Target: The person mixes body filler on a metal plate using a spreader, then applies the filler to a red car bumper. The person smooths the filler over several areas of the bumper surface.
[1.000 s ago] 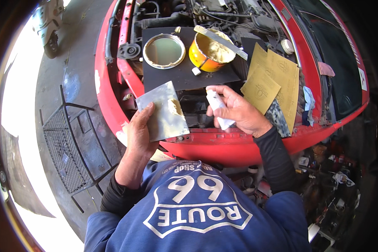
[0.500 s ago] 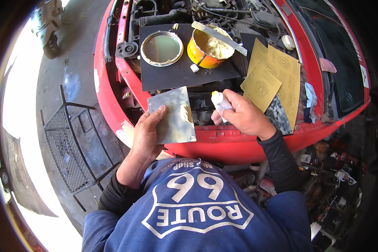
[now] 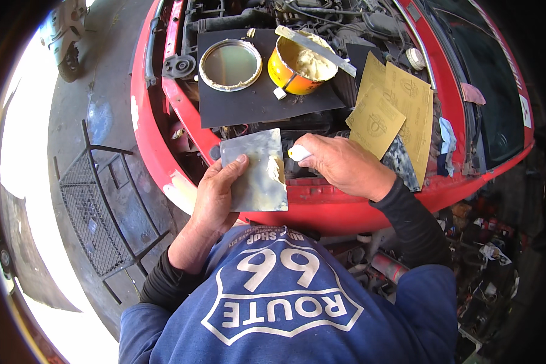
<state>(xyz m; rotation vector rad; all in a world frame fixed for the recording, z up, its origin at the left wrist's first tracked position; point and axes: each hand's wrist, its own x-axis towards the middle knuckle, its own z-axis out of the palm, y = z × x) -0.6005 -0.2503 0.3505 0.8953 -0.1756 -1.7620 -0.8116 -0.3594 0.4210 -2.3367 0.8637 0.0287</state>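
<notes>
My left hand (image 3: 217, 188) grips a grey, smudged square plate (image 3: 249, 173) by its left edge, thumb on top. A dab of cream filler paste (image 3: 275, 170) sits near the plate's right edge. My right hand (image 3: 350, 164) is closed around a small white tube (image 3: 298, 153), its yellowish tip pointing left toward the paste, apart from the plate. Beyond them an orange-yellow can (image 3: 290, 77) holds cream paste (image 3: 312, 64), with a flat metal spreader (image 3: 315, 50) laid across its rim. A round lid (image 3: 231, 65) lies beside the can, and a small white cap (image 3: 279, 93) before it.
A black sheet (image 3: 224, 112) lies over the engine bay (image 3: 346, 18) of a red car (image 3: 321, 218). Tan sandpaper sheets (image 3: 379, 124) rest at right, near a blue cloth (image 3: 448, 142). At left, a black metal rack (image 3: 97, 212) stands on the floor.
My right hand has tipped the white tube from upright to lying sideways and brought it nearer the plate. The plate has shifted slightly right and down.
</notes>
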